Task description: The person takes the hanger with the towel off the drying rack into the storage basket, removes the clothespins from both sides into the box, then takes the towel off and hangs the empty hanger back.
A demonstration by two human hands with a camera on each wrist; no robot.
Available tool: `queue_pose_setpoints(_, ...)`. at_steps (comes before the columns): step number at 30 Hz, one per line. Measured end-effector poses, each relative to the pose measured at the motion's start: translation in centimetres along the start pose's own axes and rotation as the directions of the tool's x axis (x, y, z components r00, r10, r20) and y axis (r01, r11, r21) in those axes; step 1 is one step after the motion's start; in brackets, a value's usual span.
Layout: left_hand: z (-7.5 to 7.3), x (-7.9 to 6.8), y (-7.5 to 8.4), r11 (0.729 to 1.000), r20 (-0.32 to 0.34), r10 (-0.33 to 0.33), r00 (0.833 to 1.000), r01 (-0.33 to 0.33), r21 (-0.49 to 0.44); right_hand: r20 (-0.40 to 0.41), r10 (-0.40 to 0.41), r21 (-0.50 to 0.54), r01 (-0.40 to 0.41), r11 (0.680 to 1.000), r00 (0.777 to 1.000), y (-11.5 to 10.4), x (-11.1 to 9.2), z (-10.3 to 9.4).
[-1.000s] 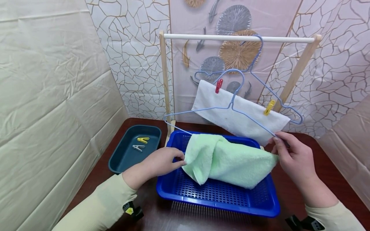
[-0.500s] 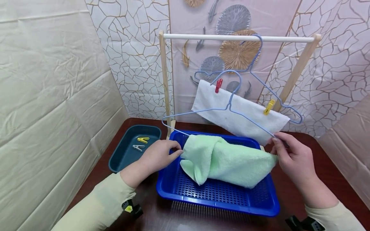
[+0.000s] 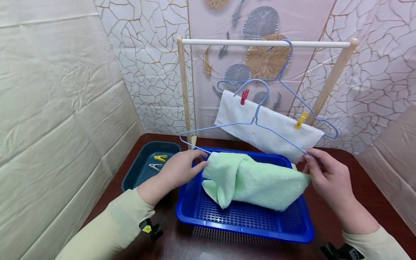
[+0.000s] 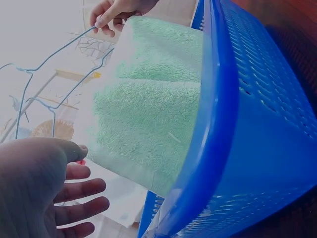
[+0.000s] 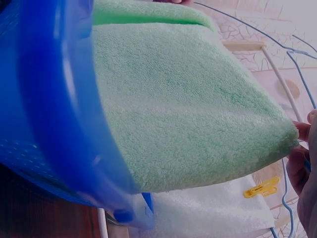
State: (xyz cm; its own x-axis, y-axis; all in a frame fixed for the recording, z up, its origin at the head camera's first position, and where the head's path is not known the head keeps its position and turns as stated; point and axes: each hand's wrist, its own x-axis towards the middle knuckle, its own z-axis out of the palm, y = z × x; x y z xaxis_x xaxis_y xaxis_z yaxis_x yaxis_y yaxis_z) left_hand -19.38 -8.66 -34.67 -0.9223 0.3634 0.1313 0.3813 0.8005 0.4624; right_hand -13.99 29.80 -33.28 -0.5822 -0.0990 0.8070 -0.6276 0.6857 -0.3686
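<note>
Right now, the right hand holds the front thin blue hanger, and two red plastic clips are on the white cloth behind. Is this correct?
One clip colour is wrong: the head view shows one red plastic clip and one yellow plastic clip on the white cloth. The right hand does hold the front thin blue hanger.

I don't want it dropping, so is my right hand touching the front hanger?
Touching. The head view shows the right hand pinching the front hanger near its end.
</note>
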Motion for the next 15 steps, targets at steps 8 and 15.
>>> queue_pose_setpoints(8,-0.04,0.24,0.17,0.999,-0.017,0.027,0.999,-0.028,-0.022,-0.001,0.001,-0.007,-0.001,1.000,1.000,-0.20,0.08,-0.09)
queue_pose_setpoints(15,0.17,0.31,0.37,0.999,-0.009,0.034,0.999,-0.035,-0.023,0.002,0.002,-0.011,-0.002,1.000,1.000,-0.15,0.02,-0.06)
